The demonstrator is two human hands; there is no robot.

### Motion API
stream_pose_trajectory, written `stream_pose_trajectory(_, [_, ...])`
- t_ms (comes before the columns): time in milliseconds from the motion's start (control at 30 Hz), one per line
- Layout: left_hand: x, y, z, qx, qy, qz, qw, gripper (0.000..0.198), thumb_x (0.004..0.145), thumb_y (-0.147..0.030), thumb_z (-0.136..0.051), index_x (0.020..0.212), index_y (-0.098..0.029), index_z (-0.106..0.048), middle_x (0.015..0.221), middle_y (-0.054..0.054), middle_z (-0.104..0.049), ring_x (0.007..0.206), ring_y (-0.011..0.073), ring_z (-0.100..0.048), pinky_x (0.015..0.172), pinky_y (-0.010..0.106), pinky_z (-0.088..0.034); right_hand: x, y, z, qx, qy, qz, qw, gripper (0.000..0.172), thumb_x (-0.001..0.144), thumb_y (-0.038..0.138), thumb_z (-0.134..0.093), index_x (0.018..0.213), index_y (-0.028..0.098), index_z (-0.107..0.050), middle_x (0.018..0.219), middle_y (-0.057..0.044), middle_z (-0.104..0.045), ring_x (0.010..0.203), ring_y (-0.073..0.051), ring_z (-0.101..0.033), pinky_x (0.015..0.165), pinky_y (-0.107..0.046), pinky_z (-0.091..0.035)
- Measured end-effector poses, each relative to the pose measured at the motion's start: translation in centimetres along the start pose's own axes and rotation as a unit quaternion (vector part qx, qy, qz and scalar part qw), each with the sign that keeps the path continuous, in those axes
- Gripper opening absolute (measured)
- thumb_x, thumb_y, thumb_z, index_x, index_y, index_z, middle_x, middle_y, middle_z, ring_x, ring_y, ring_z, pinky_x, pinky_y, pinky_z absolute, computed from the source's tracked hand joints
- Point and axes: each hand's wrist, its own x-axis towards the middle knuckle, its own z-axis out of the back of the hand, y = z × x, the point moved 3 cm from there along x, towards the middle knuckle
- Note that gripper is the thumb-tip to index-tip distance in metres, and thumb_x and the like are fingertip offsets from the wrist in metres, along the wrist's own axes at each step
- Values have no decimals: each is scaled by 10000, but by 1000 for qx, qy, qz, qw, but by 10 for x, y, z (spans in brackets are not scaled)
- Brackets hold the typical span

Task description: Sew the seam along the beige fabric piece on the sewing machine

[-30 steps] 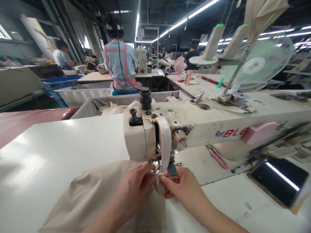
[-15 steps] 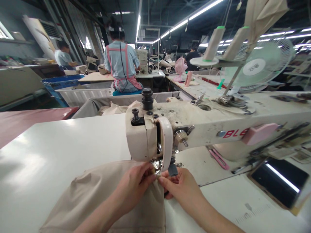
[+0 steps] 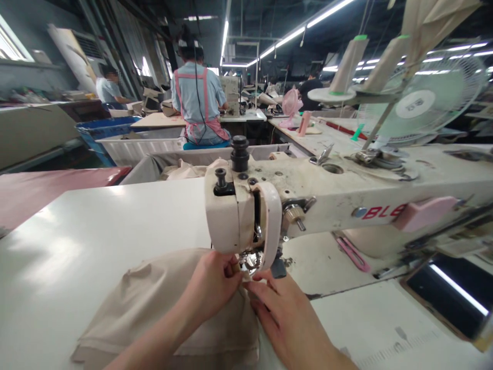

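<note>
A beige piece of fabric (image 3: pixel 154 293) lies bunched on the white table, its edge running up to the needle area of a sewing machine (image 3: pixel 242 210). My left hand (image 3: pixel 215 282) pinches the fabric just left of the presser foot (image 3: pixel 252 261). On the other side, my right hand (image 3: pixel 279 303) rests at the fabric's right edge, fingers stretched toward the foot and thumb tip hidden. Both hands are close together below the machine head. The needle itself is hidden behind the white guard.
Pink thread snips (image 3: pixel 352 252) lie under the machine arm. A dark-screened phone (image 3: pixel 449 295) sits at the right. Thread cones (image 3: pixel 348 64) and a green fan (image 3: pixel 419 108) stand behind. A person in a pink apron (image 3: pixel 200 103) sits ahead, beyond a cloth-lined bin (image 3: pixel 142 167).
The view has shifted slightly left. My right hand has turned flatter, its fingers extending along the fabric edge, while my left hand keeps its pinch. The fabric's lower hem shows more.
</note>
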Motion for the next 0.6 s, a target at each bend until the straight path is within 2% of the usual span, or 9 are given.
stream_pose_trajectory(67, [1, -5, 2, -7, 5, 19, 1000, 102, 710, -119, -546, 623, -169, -535, 472, -45, -503, 441, 105, -479, 430, 186, -309, -5, 2, -2, -82, 18, 112, 990, 361, 874, 22, -447, 1187, 112, -602, 1174, -134, -622, 1025, -294, -557, 881, -461, -498])
stream_pose_trajectory(167, [0, -10, 3, -13, 7, 49, 999, 176, 708, -102, -523, 562, -181, -464, 396, -68, -438, 334, 83, -407, 361, 179, -262, -8, -1, -3, -159, 20, 169, 973, 370, 884, 68, -512, 1251, 80, -552, 1234, -120, -620, 1084, -288, -544, 944, -443, -472])
stream_pose_trajectory(300, [0, -12, 4, -20, 5, 62, 998, 155, 687, -79, -523, 573, -173, -476, 398, -75, -447, 320, 67, -394, 370, 173, -268, -6, -1, -4, -190, 0, 170, 967, 349, 910, 159, -545, 1259, 156, -552, 1259, -59, -623, 1132, -244, -544, 953, -418, -458])
stream_pose_trajectory(433, [2, -13, 5, -23, -1, 66, 998, 114, 672, -85, -534, 584, -157, -537, 379, -76, -437, 329, 70, -389, 384, 181, -283, -3, 0, -5, -184, 0, 146, 972, 359, 870, 113, -526, 1222, 147, -588, 1253, -64, -631, 1101, -239, -574, 945, -409, -462])
stream_pose_trajectory(533, [4, -13, 7, -27, -10, 67, 997, 109, 681, -80, -512, 657, -146, -595, 379, -76, -447, 325, 72, -383, 384, 183, -283, -1, -1, -5, -172, 1, 140, 975, 461, 791, 79, -517, 1246, 128, -578, 1276, -77, -618, 1072, -254, -595, 929, -431, -476])
stream_pose_trajectory(600, [6, -13, 8, -31, -14, 64, 997, 127, 675, -69, -504, 629, -140, -599, 358, -76, -425, 320, 71, -375, 377, 181, -280, 0, -1, -5, -166, 9, 137, 976, 543, 747, 65, -493, 1286, 104, -547, 1297, -95, -600, 1062, -265, -599, 925, -453, -480])
